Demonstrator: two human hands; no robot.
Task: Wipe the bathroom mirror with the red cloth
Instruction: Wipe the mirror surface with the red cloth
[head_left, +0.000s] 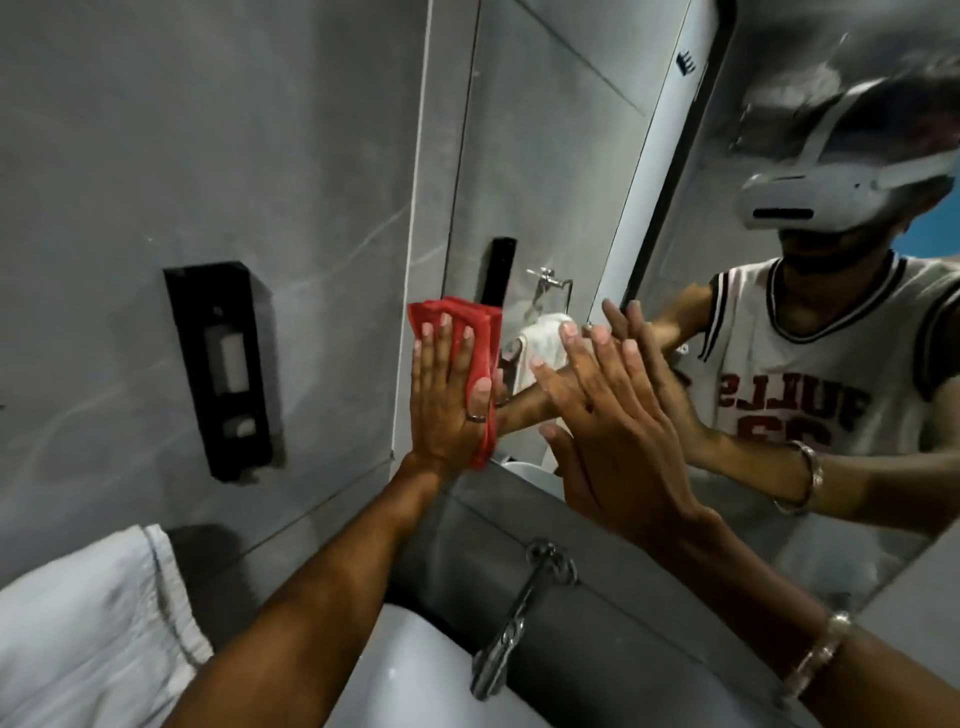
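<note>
The bathroom mirror (561, 171) fills the upper right of the head view, its left edge meeting the grey wall. A folded red cloth (480, 332) lies flat against the glass at the mirror's lower left edge. My left hand (447, 395) presses it there with fingers spread and pointing up, a ring on one finger. My right hand (608, 410) rests flat on the glass just right of the cloth, fingers apart, holding nothing; a bracelet sits on that wrist. Both hands are reflected in the mirror.
A black soap dispenser (221, 369) hangs on the grey wall left of the mirror. A white towel (88, 623) lies at the lower left. Below are a chrome tap (519, 618) and a white basin (415, 675). The reflection shows a person in a headset.
</note>
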